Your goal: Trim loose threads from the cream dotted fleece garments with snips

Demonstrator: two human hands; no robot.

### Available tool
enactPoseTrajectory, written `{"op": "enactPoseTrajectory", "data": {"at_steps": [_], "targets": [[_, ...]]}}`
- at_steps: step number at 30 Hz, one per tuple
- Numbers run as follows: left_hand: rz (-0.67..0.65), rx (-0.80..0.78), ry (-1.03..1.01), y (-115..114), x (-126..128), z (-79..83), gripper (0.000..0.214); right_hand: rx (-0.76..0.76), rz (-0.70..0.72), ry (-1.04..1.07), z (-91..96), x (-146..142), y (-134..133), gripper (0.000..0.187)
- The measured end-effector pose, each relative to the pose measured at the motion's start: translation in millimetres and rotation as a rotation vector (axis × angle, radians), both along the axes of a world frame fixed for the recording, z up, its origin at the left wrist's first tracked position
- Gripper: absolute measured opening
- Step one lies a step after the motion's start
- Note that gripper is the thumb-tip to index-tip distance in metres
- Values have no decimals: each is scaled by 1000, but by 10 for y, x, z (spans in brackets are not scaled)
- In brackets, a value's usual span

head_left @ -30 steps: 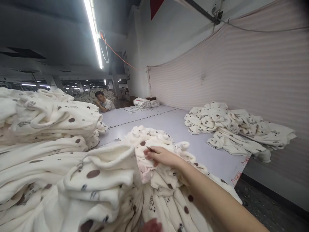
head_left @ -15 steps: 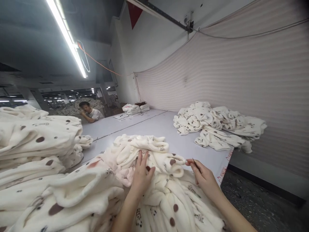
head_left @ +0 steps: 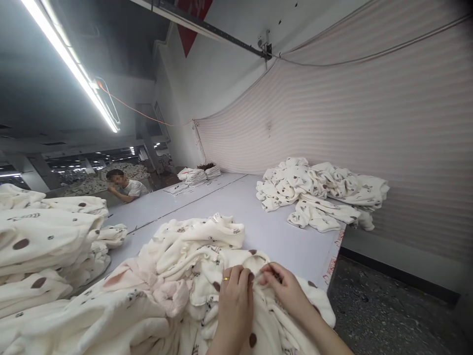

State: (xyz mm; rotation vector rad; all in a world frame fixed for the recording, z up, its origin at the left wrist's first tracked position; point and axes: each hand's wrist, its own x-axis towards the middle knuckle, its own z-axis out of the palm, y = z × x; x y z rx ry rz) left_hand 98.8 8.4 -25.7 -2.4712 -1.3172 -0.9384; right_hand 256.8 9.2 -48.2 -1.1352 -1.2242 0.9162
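Note:
A cream fleece garment (head_left: 207, 261) with brown dots and small dark prints lies bunched in front of me. My left hand (head_left: 236, 293), with a gold ring on one finger, has its fingers curled together on a fold of the fleece. Close by on the right, my right hand (head_left: 283, 288) is pinched at the same fold, its fingertips almost meeting the left ones. A slim dark tool shows partly inside the right hand; its exact kind is hidden by the fingers. A pale pink fleece part (head_left: 170, 293) lies crumpled left of my hands.
Large heaps of the same fleece (head_left: 48, 231) rise on the left. Another pile (head_left: 314, 192) lies at the right on the pale table (head_left: 218, 197). Folded white pieces (head_left: 194, 176) are stacked at the back. A person (head_left: 127, 187) sits beyond the table's far left edge.
Both hands have come together at one fold: the left moved right and down and closed on the fleece, the right moved left and down. The view has turned slightly right.

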Motion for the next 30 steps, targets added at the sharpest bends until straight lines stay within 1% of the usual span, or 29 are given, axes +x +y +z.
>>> {"op": "enactPoseTrajectory", "data": {"at_steps": [2,3,4,6,8,11,12,14,15,17,18,20,21,23,25,26,28,30], "targets": [[-17,3,-23,0,6,-31,25,-76,-168,18,-69,141,52,25],[-33,28,-36,-9,8,-50,25,-105,-213,34,-98,198,99,26],[-48,58,-49,-26,10,-71,25,-123,-224,50,-120,238,153,25],[-73,101,-68,-74,11,-113,25,-142,-201,102,-134,250,256,25],[-79,114,-72,-132,-1,-148,24,-140,-147,181,-115,192,310,27],[-37,126,-35,-205,-31,-167,12,-160,-55,317,-52,68,263,35],[-20,142,-7,-220,-32,-161,21,-173,-26,357,-27,34,224,38],[24,189,26,-228,-1,-129,47,-189,20,421,30,-17,142,41],[40,218,19,-222,30,-106,50,-190,32,446,64,-34,105,42],[36,230,-44,-195,102,-52,38,-180,29,485,144,-47,44,41],[16,196,-93,-178,134,-23,34,-168,12,487,189,-41,17,39],[-18,49,-217,-150,164,43,31,-124,-35,408,279,-8,-45,36],[-15,-49,-286,-142,160,79,29,-91,-53,318,318,18,-84,34],[9,-229,-412,-141,127,157,24,-1,-72,55,372,72,-184,28],[9,-368,-477,-158,84,231,24,84,-64,-218,386,106,-299,20],[4,-421,-490,-171,69,261,26,115,-65,-337,379,109,-354,18],[-6,-481,-496,-196,58,300,27,181,-107,-531,350,84,-438,21],[-1,-468,-480,-215,70,301,26,273,-188,-668,318,31,-479,25]]}}
